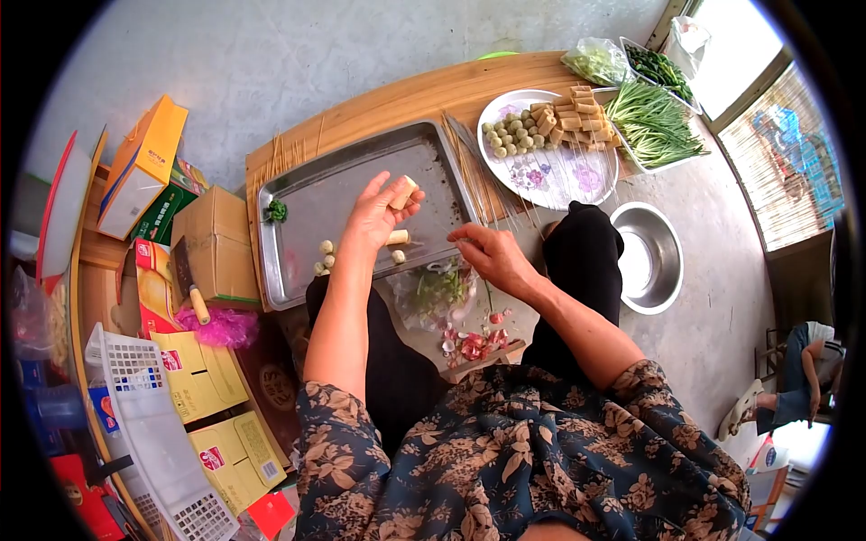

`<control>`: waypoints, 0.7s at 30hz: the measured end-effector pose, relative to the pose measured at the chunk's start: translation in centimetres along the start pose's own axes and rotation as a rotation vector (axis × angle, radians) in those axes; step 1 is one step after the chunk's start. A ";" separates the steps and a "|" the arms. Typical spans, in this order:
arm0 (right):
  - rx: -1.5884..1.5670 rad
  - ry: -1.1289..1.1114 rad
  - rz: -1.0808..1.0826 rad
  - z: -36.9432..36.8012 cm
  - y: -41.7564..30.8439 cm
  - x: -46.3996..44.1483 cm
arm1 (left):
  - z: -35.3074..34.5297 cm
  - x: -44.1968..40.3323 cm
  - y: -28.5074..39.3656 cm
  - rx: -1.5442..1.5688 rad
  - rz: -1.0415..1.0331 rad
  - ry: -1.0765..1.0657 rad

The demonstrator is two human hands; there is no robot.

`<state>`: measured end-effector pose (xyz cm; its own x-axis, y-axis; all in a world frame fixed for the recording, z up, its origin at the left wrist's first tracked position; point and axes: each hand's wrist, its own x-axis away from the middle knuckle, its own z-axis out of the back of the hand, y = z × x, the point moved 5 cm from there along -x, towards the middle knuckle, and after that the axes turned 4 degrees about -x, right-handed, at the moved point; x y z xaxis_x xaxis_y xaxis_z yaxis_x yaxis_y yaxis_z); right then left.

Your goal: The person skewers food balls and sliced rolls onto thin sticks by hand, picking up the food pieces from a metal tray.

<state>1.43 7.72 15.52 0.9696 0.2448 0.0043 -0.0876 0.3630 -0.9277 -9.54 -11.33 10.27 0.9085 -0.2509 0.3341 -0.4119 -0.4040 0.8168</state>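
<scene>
My left hand is raised over the metal tray, its fingers closed round a short tan roll. My right hand is at the tray's right corner, thumb and fingertips pinched together; whatever they may hold is too thin to make out. Below my left hand, another roll lies in the tray near a pale ball. Several more pale balls and a small green bunch sit towards the tray's left side.
A flowered plate carries greenish balls and stacked rolls. Thin sticks lie between plate and tray. Long green stalks fill a container. A steel basin stands on the floor. At left, a cleaver leans by a cardboard box. Another person sits at right.
</scene>
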 end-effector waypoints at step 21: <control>-0.090 0.090 -0.065 1.1 0.0 -0.3 | 1.4 -0.2 -2.3 -1.780 -0.137 0.101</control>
<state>0.93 8.64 15.92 0.9895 0.1403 0.0356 -0.0071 0.2924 -0.9563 -8.88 -11.61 7.66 0.9549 -0.2232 0.1959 0.1613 0.9437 0.2889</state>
